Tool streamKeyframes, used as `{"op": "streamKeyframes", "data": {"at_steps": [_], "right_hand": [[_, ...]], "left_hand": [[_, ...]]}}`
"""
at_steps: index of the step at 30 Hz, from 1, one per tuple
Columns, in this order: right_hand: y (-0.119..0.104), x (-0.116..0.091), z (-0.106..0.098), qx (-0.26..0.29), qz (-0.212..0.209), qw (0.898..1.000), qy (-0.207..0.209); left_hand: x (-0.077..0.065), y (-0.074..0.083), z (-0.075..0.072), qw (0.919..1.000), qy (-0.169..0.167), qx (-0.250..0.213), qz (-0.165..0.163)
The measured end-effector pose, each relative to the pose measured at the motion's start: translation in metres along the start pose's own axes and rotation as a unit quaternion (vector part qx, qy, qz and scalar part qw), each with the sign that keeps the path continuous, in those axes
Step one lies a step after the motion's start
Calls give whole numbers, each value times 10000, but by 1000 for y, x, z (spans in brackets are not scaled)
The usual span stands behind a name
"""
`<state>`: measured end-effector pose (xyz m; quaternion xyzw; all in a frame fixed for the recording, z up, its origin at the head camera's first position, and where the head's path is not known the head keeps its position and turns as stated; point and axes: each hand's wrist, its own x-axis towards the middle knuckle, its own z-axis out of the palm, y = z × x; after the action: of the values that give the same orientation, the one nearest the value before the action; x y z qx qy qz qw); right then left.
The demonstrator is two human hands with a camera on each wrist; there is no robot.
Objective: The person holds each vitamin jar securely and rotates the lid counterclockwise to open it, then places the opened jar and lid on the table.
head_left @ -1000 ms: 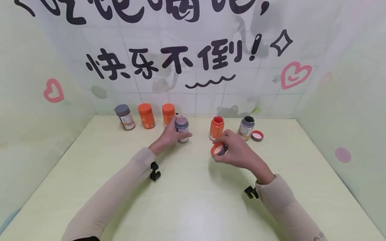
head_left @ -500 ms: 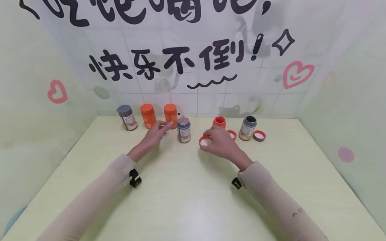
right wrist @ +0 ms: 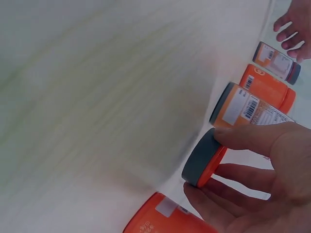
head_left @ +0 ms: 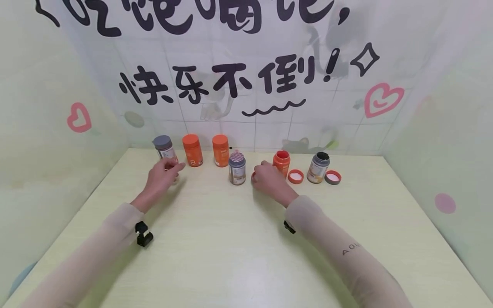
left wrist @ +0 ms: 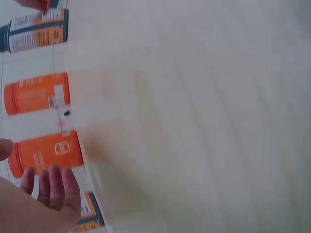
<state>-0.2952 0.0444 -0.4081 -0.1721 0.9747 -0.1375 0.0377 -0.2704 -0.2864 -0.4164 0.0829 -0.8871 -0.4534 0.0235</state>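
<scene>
In the head view my left hand (head_left: 159, 177) is in front of the grey-capped bottle (head_left: 164, 147) at the far left, partly covering it. Its fingers are loosely bent and hold nothing; whether they touch the bottle I cannot tell. My right hand (head_left: 269, 179) pinches a grey bottle lid (right wrist: 201, 158) with an orange inner side, held on edge between thumb and fingers just above the table. This lid is mostly hidden in the head view. Left of that hand stands a grey bottle (head_left: 237, 172) with a foil seal on its mouth. An uncapped orange bottle (head_left: 282, 162) stands behind the hand.
Two orange bottles with lids on, one (head_left: 192, 152) and another (head_left: 221, 152), line the back. An uncapped grey bottle (head_left: 318, 169) stands at right. An orange lid (head_left: 295, 176) and a grey lid (head_left: 333, 177) lie inside-up. Walls enclose the table's back and sides.
My left hand has let go of the foil-sealed bottle and moved left to the far-left bottle. My right hand has carried its lid left and down, bringing the orange lid on the table into view.
</scene>
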Motion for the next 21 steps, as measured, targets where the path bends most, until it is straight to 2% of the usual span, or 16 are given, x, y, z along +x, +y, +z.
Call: {"op": "streamKeyframes", "data": {"at_steps": [7, 11, 14, 21], "right_hand": [[-4, 9, 6, -14, 192, 9997, -158], [-4, 12, 6, -20, 191, 9997, -175], [-5, 14, 6, -85, 117, 9996, -233], [-5, 16, 6, -57, 207, 9996, -200]], "left_hand": [[14, -6, -22, 9948, 672, -234, -734], [27, -9, -31, 9927, 817, -220, -859], [36, -11, -36, 9940, 660, -148, -855], [53, -9, -39, 9980, -73, -248, -570]]}}
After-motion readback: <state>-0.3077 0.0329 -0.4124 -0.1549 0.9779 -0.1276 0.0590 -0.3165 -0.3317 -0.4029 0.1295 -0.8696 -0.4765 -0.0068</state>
